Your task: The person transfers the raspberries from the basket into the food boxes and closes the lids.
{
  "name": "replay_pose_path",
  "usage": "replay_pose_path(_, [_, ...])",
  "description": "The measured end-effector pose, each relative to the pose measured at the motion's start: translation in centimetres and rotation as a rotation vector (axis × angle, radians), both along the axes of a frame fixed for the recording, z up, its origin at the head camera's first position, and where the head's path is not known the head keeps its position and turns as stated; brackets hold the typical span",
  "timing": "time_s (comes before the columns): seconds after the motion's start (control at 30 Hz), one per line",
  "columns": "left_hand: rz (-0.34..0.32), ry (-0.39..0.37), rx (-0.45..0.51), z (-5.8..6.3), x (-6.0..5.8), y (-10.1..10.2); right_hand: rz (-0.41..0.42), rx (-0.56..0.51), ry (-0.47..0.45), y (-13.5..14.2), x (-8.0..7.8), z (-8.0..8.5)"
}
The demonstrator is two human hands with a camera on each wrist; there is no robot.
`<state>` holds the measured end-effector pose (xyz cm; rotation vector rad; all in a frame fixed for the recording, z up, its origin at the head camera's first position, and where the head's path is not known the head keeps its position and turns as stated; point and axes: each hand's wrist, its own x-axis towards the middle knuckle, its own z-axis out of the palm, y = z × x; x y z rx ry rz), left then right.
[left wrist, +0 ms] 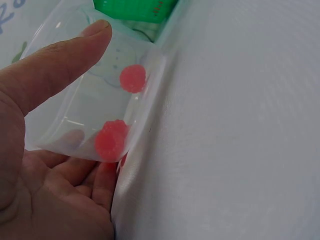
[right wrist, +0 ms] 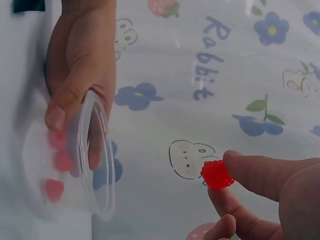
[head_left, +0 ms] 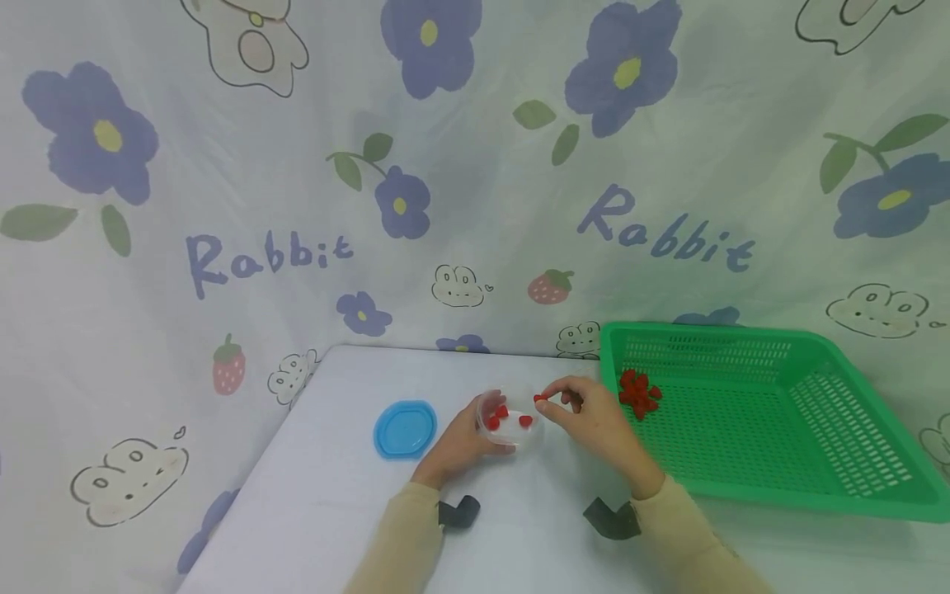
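Note:
My left hand (head_left: 469, 437) grips a clear plastic tub (head_left: 531, 432) by its side, thumb on one wall and fingers round the other. Through the wall in the left wrist view, red raspberry-shaped pieces (left wrist: 133, 78) lie at the tub's bottom; three show from the head. Between thumb and forefinger, my right hand (head_left: 594, 417) pinches another red raspberry-shaped piece (right wrist: 217, 174), held just right of the tub's rim (right wrist: 102, 165). Its bumpy surface shows clearly in the right wrist view.
A large green basket (head_left: 742, 495) stands on the right, with a pile of red pieces (head_left: 638, 393) in its left corner. A blue lid (head_left: 405, 430) lies on the white table (head_left: 312, 511) to the left of the tub. Behind hangs a printed cloth (head_left: 475, 206).

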<state>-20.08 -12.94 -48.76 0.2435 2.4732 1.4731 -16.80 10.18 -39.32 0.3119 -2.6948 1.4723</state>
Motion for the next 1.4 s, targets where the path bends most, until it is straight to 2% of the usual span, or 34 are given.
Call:
replay_pose_path(0.13, [-0.002,0.007,0.002,-0.1,0.0,-0.1,-0.023,0.003,0.011,-0.8,0.0,-0.5])
replay_pose_path(0.33, [-0.007,0.012,0.007,-0.1,-0.1,-0.1,-0.058,-0.001,-0.017,-2.2,0.0,-1.2])
replay_pose_path(0.6, [-0.017,0.03,0.012,-0.1,-0.2,-0.1,-0.074,-0.036,-0.021,-2.7,-0.4,-2.3])
replay_pose_path(0.87, [-0.033,0.035,0.01,-0.3,-0.4,0.1,-0.072,-0.042,-0.017,-3.0,-0.4,-3.3])
replay_pose_path(1.13, [-0.021,0.033,0.028,-0.2,-0.3,-0.1,-0.056,-0.028,-0.016,-3.7,-0.5,-4.4])
replay_pose_path(1.4, [-0.035,0.066,0.019,-0.3,0.0,-0.3,-0.038,-0.018,-0.018,-4.3,-0.5,-5.4])
